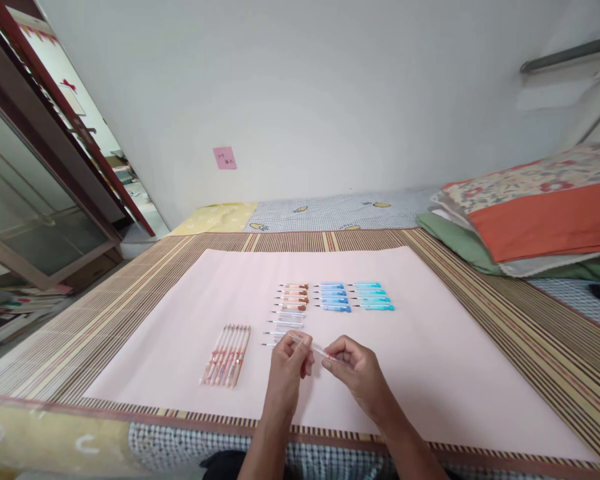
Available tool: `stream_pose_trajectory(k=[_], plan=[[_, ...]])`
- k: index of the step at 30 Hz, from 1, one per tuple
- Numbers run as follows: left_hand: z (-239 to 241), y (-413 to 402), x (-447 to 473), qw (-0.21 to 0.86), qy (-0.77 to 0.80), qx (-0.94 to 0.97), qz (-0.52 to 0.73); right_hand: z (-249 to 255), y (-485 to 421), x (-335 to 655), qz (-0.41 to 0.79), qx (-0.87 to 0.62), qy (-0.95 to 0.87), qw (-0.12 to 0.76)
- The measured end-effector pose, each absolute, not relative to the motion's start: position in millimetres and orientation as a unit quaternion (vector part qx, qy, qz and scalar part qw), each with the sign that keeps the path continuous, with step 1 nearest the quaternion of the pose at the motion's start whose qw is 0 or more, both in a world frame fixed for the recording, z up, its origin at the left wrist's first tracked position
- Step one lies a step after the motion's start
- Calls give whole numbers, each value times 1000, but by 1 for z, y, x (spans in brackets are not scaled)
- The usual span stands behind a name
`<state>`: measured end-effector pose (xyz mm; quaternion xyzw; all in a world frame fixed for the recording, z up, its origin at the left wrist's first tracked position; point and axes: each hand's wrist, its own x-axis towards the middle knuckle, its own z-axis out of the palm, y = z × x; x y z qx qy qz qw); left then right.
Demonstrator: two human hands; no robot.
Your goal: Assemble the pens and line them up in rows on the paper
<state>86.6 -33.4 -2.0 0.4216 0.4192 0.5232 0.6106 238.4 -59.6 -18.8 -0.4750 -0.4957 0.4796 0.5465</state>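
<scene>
Our left hand and right hand are each pinched closed on an end of one slim pen, held over the pink sheet with its middle showing between them. We do best, we judge, to keep both grips light and in line so the barrel doesn't bend, and to keep our knuckles off the clear pens just beyond
</scene>
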Motion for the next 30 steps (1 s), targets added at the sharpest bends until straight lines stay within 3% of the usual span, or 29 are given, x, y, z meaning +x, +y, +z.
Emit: stream_pose_trajectory(k=[15, 23, 30], plan=[[-8, -24, 80, 645, 416, 295, 569, -34, -48, 263, 524, -475, -455, 541], [-7, -24, 84, 709, 364, 177, 578, -30, -44, 265, 586, -392, -316, 635], [-18, -27, 92, 736, 337, 74, 582, -38, -47, 249, 542, -421, -409, 601]])
